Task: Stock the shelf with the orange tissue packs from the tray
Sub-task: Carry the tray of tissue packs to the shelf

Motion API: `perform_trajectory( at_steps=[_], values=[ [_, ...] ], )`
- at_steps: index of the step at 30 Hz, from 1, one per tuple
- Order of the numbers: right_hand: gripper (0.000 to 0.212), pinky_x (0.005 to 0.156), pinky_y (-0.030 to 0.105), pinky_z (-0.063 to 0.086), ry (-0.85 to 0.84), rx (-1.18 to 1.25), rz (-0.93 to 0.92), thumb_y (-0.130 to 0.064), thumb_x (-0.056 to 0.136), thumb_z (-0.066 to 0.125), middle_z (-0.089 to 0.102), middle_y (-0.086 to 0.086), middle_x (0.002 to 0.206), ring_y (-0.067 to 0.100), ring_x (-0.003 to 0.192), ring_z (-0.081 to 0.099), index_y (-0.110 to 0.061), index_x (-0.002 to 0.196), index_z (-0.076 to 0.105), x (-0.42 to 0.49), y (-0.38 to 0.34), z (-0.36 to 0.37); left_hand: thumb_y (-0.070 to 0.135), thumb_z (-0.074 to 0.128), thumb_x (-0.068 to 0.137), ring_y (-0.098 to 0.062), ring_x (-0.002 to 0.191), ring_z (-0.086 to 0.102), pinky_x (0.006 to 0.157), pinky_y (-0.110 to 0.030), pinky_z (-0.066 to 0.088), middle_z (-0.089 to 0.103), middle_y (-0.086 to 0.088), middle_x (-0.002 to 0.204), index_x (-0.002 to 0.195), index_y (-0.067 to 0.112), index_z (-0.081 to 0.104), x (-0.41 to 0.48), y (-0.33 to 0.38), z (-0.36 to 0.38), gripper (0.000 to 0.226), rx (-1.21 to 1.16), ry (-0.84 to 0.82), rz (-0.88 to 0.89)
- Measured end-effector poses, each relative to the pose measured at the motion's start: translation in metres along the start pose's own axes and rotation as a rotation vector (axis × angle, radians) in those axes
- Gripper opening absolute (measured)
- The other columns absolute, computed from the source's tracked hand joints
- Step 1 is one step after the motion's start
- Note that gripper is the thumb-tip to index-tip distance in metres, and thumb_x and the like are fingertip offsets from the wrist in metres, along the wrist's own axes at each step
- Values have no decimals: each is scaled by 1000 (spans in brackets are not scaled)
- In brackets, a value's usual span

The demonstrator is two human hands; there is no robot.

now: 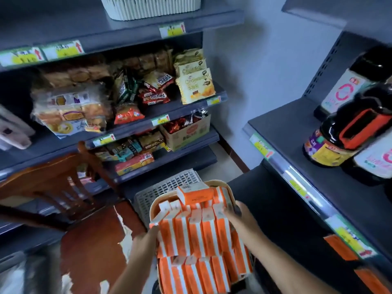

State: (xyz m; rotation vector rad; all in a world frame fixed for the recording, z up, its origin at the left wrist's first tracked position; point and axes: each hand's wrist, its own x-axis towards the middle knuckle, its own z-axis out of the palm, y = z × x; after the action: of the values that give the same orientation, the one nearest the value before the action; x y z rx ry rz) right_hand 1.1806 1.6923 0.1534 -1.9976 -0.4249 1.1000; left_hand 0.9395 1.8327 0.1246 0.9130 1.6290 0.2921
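A beige tray (214, 183) sits low in the middle, full of orange-and-white tissue packs standing on edge. A row of several packs (195, 232) is pressed between my hands: my left hand (146, 240) grips its left end and my right hand (237, 213) its right end. One pack (194, 195) lies flat on top at the back. More packs (195, 274) fill the near part of the tray. The dark grey shelf (301, 132) on the right has bare space at its front.
Dark bottles (339, 141) stand on the right shelf's far side, with orange packs (339, 247) on the level below. Snack shelves (127, 96) fill the left. A wooden chair (70, 187) and a grey plastic crate (169, 185) stand beside the tray.
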Motion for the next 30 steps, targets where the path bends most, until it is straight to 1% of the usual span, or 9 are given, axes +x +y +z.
perform_trajectory(
  at_steps=[5,8,12,16,19,23,25,28,30],
  values=[
    [48,90,48,59,-54,-65,-8,-70,71,81,68,-10,119,15,106,71,-57,111,58,25,33,-9,55,60,62,-36,88,70,85,-49,59,75,-16,93,100,8,73,-4,-40,13,62,-7,2,-99],
    [49,78,30,57,-78,9,28,-52,80,82,64,-11,122,8,100,69,-52,117,51,15,38,-3,58,60,66,-34,86,70,78,-43,58,74,-15,93,101,7,72,-1,-59,12,63,-6,-9,-130],
    [53,63,6,41,-39,2,93,-36,89,79,58,-28,107,-11,86,59,-42,129,46,22,86,16,52,66,83,-38,90,71,88,-51,59,76,-16,93,100,9,74,32,-99,13,47,64,-27,-188],
    [43,76,22,51,34,49,179,-34,83,84,70,-15,109,-2,92,68,-41,116,57,51,163,41,46,68,90,-32,76,63,83,-43,53,67,-10,69,91,2,74,71,-143,28,44,83,-85,-237],
    [38,81,27,52,62,50,223,-31,83,84,70,-18,99,-2,91,68,-43,107,57,76,224,56,33,61,103,-29,81,61,88,-45,52,64,-8,79,99,4,72,107,-187,53,31,94,-86,-246],
    [32,63,11,49,55,68,200,-3,86,78,73,-16,76,-13,69,66,-28,94,59,135,291,73,74,59,78,-31,76,59,74,-39,47,58,-10,64,82,7,69,181,-263,97,68,302,-61,-182],
    [26,69,11,51,41,54,159,-17,83,83,76,-15,82,-12,74,68,-31,97,66,171,332,81,72,63,78,-32,80,69,77,-44,56,71,-12,70,85,12,74,212,-295,119,61,319,-109,-162],
    [49,92,32,54,-17,2,161,-60,59,80,76,-20,101,0,100,71,-63,102,59,220,380,85,52,75,78,-32,78,74,74,-48,59,78,-9,77,100,7,77,250,-328,139,50,243,-194,-76],
    [48,97,34,54,-41,-40,157,-61,59,81,75,-16,98,0,100,70,-58,102,59,246,399,88,50,75,77,-28,70,72,71,-51,56,75,-9,71,97,5,78,267,-332,154,50,262,-259,-41]
  ],
)
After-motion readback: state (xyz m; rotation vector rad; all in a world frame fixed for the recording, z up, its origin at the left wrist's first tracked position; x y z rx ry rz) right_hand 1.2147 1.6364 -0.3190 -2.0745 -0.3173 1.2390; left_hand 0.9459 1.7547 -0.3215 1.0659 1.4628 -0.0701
